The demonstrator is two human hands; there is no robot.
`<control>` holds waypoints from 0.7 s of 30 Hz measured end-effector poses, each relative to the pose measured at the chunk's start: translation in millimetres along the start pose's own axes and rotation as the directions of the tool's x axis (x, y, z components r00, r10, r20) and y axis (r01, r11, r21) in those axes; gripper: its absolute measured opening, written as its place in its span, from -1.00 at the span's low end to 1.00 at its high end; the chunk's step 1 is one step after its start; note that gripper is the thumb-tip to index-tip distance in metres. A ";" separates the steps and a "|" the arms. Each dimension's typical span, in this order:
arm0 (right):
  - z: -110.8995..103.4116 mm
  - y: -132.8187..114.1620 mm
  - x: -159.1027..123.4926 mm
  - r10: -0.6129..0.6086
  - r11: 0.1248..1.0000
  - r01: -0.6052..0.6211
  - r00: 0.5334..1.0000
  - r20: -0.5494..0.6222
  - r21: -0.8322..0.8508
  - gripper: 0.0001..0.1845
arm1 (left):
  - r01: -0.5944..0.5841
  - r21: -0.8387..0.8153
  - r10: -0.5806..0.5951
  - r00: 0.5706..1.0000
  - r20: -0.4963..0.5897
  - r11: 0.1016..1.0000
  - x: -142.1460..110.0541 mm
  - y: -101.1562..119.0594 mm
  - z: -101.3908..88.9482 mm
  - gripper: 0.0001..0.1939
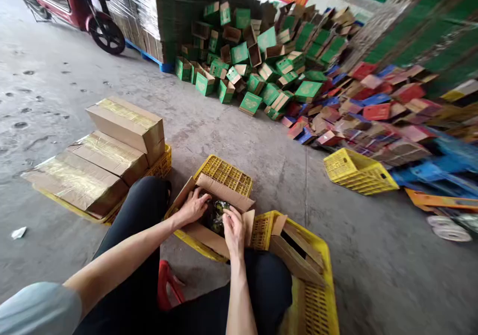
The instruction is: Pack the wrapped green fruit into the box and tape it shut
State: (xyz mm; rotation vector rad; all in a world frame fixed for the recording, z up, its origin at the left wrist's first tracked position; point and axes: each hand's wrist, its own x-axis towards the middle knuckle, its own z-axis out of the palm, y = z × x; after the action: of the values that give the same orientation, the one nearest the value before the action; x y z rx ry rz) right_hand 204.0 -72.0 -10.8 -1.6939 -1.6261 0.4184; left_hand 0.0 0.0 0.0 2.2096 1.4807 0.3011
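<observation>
Between my knees an open cardboard box (213, 239) sits on an upturned yellow crate, its flaps folded outward. Inside is a clear plastic bag (217, 216) with dark, greenish contents that I cannot make out. My left hand (194, 206) reaches in from the left, its bent fingers closed on the bag's edge. At the right side of the box, my right hand (233, 225) pinches the plastic between thumb and fingers. Part of the bag lies hidden under both hands.
Taped cartons (100, 161) fill a yellow crate on the left. To the right, another yellow crate (321, 295) holds an open carton (297, 255). Piled green boxes (250, 103), red and blue boxes (377, 111), and a scooter (74, 6) stand farther off.
</observation>
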 end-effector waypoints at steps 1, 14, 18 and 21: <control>2.7 0.0 -2.6 -0.032 0.998 0.032 0.999 0.011 -0.056 -0.50 | 0.018 0.032 -0.019 1.000 0.020 0.999 -3.0 2.6 3.6 -0.61; 17.9 7.6 -6.2 -0.061 0.982 0.074 0.995 0.080 -0.175 -0.56 | 0.015 0.100 -0.024 0.996 0.090 0.995 -2.1 -8.2 22.5 -0.59; 7.7 2.6 -0.3 0.002 0.997 -0.003 1.000 -0.015 -0.073 -0.57 | 0.009 0.042 -0.014 0.995 0.100 0.999 -0.9 -12.0 23.8 -0.66; -5.7 -5.5 2.2 0.047 0.999 -0.044 0.994 -0.095 0.028 -0.58 | 0.016 -0.025 -0.013 0.992 0.127 1.000 0.3 -14.4 28.5 -0.72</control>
State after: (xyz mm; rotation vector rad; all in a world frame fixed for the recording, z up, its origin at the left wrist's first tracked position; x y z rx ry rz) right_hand 204.3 -71.9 -2.5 -1.7077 -1.5092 0.3730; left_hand 0.5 -2.4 -31.8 2.1547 1.4163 0.1703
